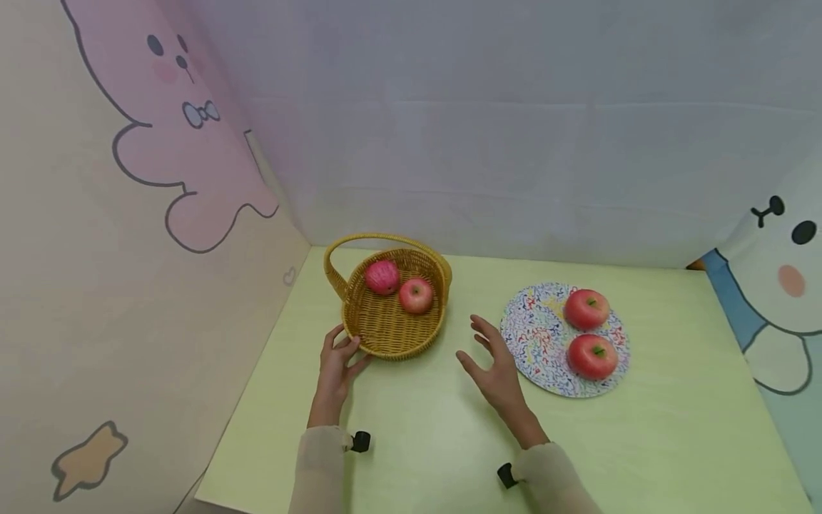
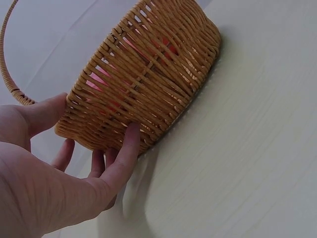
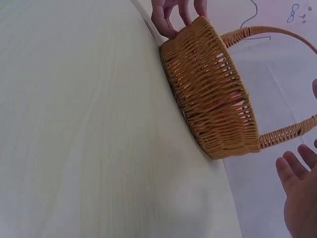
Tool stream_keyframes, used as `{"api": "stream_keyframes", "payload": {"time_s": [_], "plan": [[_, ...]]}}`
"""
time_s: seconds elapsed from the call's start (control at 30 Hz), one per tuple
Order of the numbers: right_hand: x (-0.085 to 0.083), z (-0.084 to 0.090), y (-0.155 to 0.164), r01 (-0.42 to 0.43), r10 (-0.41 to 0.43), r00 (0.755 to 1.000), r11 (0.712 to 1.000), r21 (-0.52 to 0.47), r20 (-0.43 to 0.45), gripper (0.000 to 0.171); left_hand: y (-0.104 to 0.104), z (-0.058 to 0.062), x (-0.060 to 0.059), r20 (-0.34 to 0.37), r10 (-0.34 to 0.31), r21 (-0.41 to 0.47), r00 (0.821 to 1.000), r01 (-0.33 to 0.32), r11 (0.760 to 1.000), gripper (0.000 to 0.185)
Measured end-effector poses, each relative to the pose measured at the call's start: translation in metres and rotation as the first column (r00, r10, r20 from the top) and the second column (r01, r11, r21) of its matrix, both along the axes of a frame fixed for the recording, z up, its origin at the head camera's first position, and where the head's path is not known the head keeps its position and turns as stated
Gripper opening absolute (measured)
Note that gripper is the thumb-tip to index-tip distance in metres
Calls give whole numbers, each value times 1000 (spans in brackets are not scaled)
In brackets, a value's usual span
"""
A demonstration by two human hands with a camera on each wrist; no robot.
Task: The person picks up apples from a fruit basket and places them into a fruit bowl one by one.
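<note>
A wicker basket [image 1: 392, 335] with an arched handle stands at the back left of the table. Inside it lie a pink dragon fruit [image 1: 382, 277] and a red apple [image 1: 416, 295]. My left hand [image 1: 335, 368] holds the basket's near left side, with fingers and thumb spread against the woven wall [image 2: 133, 94]. My right hand [image 1: 501, 378] hovers between basket and plate, its fingers apart and holding nothing. To its right is a round patterned plate [image 1: 539, 350] bearing two red apples, a rear apple [image 1: 587, 309] and a front apple [image 1: 592, 357].
The pale yellow-green table [image 1: 693, 400] meets a whitish cloth wall [image 1: 488, 178] at the back. A wall with a pink cartoon figure [image 1: 186, 143] rises on the left. On the right side stands another panel with a white cartoon animal [image 1: 764, 285].
</note>
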State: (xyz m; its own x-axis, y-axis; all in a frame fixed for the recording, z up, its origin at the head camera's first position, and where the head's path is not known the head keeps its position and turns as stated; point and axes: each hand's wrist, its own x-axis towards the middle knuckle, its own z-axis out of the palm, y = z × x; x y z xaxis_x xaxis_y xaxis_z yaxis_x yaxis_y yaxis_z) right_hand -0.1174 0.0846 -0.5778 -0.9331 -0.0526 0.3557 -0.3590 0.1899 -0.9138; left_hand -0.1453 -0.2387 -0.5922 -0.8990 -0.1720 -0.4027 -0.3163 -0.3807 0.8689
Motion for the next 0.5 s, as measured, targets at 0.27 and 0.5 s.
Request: {"api": "stream_keyframes", "payload": {"time_s": [0.27, 0.5], "plan": [[-13, 3, -22, -63, 64, 997, 998, -16, 41, 76, 1, 1, -1, -4, -5, -6, 1000, 5, 1000, 62], [-25, 9, -38, -114, 113, 990, 993, 16, 84, 81, -1, 2, 0, 17, 3, -15, 1000, -3, 1000, 64]]}}
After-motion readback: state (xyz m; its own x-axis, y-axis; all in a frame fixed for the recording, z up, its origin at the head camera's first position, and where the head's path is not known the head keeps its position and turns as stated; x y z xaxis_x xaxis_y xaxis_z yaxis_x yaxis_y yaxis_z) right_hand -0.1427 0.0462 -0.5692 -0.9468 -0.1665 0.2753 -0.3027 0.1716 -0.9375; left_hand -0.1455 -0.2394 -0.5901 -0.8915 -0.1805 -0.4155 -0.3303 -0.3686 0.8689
